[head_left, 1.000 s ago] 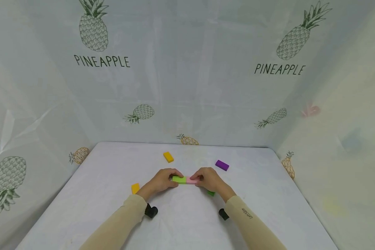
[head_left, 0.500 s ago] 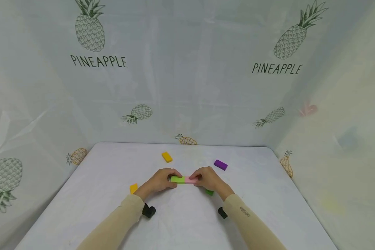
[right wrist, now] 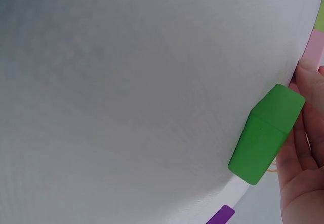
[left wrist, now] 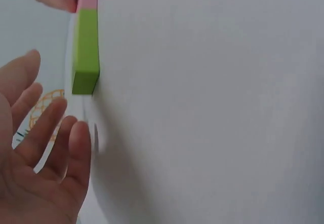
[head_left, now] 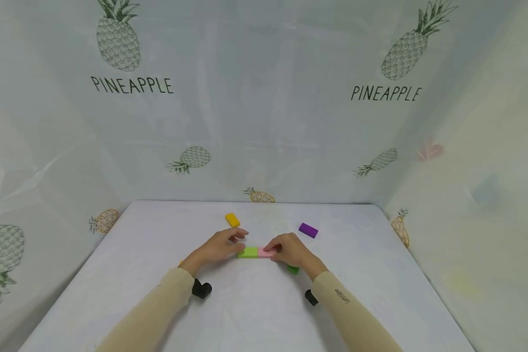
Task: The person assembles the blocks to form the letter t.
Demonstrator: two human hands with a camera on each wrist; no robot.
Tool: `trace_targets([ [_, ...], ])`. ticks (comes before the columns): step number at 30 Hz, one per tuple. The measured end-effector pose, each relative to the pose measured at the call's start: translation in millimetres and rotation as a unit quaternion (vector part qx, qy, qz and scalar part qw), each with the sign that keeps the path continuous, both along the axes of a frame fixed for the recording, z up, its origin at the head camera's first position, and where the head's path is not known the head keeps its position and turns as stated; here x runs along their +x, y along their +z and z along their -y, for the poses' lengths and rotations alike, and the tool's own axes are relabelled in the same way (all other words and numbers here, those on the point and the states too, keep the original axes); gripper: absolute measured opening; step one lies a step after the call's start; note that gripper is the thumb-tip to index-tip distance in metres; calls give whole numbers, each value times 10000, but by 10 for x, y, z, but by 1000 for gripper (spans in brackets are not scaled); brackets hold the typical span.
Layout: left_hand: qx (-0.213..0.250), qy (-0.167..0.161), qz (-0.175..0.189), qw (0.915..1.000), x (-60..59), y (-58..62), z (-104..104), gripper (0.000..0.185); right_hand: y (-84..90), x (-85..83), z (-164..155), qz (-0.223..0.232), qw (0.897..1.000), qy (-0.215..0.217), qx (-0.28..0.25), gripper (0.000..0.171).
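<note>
A light green block (head_left: 248, 253) and a pink block (head_left: 264, 253) lie end to end in a row at the middle of the white table. My right hand (head_left: 292, 251) pinches the pink block between thumb and fingers. My left hand (head_left: 217, 247) is just left of the light green block, fingers spread and holding nothing; in the left wrist view a gap shows between the fingers and the light green block's end (left wrist: 86, 82). Beneath my right wrist sits a darker green block (right wrist: 263, 138), partly hidden in the head view.
Toward the back of the table (head_left: 158, 230) lie a yellow block (head_left: 232, 220) and, to the right, a purple block (head_left: 308, 230). Another yellow block (head_left: 181, 262) is mostly covered by my left wrist. A pineapple-print sheet (head_left: 264, 122) hangs behind the table.
My left hand has let go of the light green block and moved off to the left, its fingers opening. My right hand still pinches the pink block. The head view has shifted slightly.
</note>
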State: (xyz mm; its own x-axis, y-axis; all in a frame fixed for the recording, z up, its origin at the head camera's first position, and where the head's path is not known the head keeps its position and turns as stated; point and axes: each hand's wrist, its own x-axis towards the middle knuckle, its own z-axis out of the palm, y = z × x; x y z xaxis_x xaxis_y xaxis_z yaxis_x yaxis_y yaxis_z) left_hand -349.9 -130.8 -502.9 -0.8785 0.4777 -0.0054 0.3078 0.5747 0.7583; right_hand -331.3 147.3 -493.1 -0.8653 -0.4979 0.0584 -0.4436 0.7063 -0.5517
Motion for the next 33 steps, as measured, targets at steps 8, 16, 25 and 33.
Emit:
trace_targets([
  [8, -277, 882, -630, 9937, -226, 79, 102, 55, 14, 3, 3, -2, 10000, -19, -20, 24],
  [16, -628, 1116, -1097, 9857, -382, 99, 143, 53, -3, 13, 8, 88, 9999, -86, -90, 24],
  [25, -842, 807, -1362, 9838, -561, 69, 231, 54, -15, 18, 22, 65, 9999, -65, -94, 25],
  [33, -935, 724, -1285, 9846, -650, 47, 229, 55, 7, 38, 20, 68, 9999, -62, -133, 24],
])
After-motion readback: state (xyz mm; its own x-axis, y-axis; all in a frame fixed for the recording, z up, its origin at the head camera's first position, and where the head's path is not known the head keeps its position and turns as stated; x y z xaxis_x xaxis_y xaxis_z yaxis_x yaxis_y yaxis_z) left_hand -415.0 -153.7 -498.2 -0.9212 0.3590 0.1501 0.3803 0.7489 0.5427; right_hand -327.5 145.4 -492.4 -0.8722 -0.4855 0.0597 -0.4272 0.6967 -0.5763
